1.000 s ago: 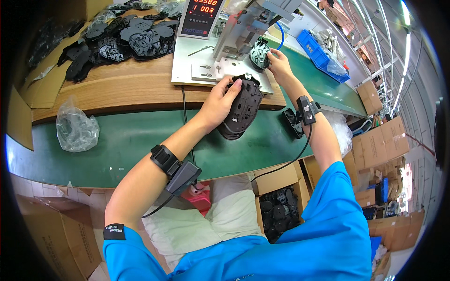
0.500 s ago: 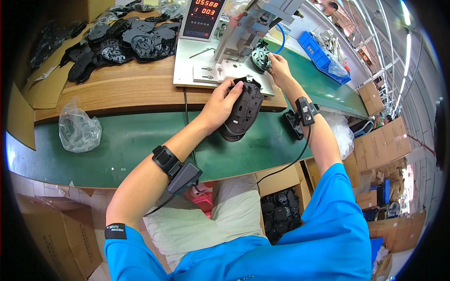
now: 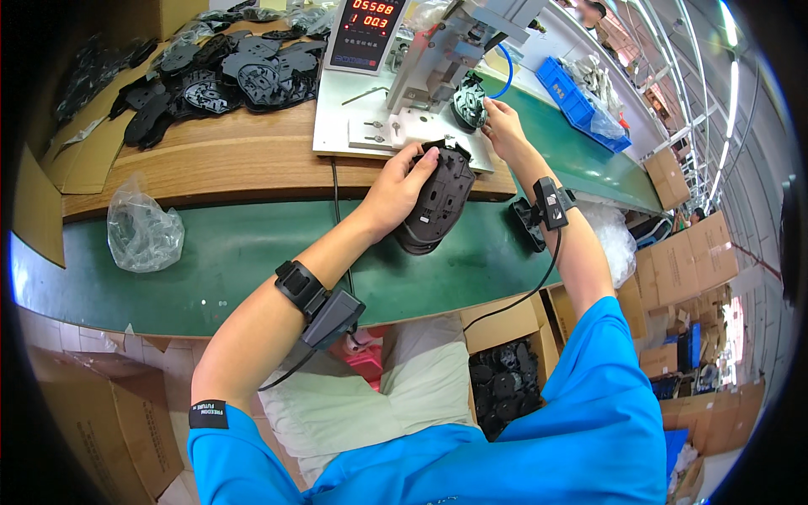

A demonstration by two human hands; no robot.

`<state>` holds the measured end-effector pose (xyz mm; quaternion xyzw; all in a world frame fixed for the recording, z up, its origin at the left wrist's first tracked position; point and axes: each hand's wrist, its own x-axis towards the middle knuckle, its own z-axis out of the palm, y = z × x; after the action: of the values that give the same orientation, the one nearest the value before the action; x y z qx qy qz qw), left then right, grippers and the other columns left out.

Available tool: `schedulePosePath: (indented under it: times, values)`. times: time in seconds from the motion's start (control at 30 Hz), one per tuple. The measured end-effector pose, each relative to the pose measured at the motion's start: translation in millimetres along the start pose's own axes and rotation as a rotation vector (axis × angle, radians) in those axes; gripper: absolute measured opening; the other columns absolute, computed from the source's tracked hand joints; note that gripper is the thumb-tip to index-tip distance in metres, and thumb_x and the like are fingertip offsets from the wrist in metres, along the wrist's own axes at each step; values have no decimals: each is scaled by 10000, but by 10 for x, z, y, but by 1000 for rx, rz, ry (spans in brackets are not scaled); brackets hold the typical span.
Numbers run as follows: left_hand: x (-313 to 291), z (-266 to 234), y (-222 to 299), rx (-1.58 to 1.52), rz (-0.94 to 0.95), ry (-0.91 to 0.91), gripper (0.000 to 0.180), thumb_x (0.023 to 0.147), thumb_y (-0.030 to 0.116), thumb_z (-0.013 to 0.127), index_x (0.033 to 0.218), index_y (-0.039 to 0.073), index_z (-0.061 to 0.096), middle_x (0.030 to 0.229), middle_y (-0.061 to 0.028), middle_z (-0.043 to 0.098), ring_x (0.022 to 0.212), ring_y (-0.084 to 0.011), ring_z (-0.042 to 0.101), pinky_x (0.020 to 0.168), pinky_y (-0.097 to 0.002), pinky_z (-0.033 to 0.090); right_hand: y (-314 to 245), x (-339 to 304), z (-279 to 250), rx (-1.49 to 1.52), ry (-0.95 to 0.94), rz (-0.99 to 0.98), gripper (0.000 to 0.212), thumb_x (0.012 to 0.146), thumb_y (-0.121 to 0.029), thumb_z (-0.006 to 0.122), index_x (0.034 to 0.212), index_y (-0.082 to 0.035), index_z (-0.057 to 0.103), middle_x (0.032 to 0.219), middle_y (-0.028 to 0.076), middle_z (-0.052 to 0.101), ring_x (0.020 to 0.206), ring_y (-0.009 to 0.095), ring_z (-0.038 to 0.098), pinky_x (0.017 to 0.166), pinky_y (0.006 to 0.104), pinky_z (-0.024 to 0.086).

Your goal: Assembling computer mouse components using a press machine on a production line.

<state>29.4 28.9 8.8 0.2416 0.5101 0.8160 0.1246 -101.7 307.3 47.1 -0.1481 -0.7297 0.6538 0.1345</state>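
My left hand [image 3: 401, 187] is closed round the side of a black plastic shell [image 3: 438, 200], oval, with moulded slots, above the near edge of the machine's base. Fingers pinched, my right hand [image 3: 502, 128] grips a smaller black moulded part [image 3: 469, 103] at the right of the press. That part has a patterned, greenish-looking face. A bench press [image 3: 429, 63] with a blue air hose stands over a metal base plate [image 3: 332, 118]. On the plate, a pale fixture block [image 3: 368, 133] lies just beyond my left hand.
Black moulded parts [image 3: 244, 71] are heaped at the back left. A display box [image 3: 365, 35] stands beside the press. A clear plastic bag [image 3: 143, 227] lies on the green table [image 3: 252, 278]. Another black part [image 3: 528, 223] sits below my right forearm. A blue crate [image 3: 581, 101] is at the far right.
Hardly anything differs. Both hands keep their holds at nearly the same places, and the whole view has shifted very slightly.
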Motion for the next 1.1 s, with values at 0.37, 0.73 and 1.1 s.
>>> schedulePosePath:
  times: [0.37,0.73,1.1]
  values:
    - [-32,15,15,-50,13,38,359,1116,377,530,1151,30,614,939,-11,646,825,-56,580,751,-243,501,-115,-128,156,99,-21,-53,271,1073,-184,608,1311,-56,622,1109,52,702,829,130,645,699,301,506]
    - [1,-3,-18,6,22,12,358,1114,382,532,1126,33,614,927,-10,643,814,-55,577,745,-243,500,23,-94,67,-54,81,99,311,1051,-257,622,1304,-77,625,1108,6,673,953,124,613,850,330,472]
    - [-5,9,11,-26,17,19,347,1117,375,528,1122,38,612,941,-12,659,829,-55,603,762,-244,514,-9,-13,45,-23,98,-28,271,1009,-204,691,1235,-56,672,951,9,673,725,95,537,656,273,454]
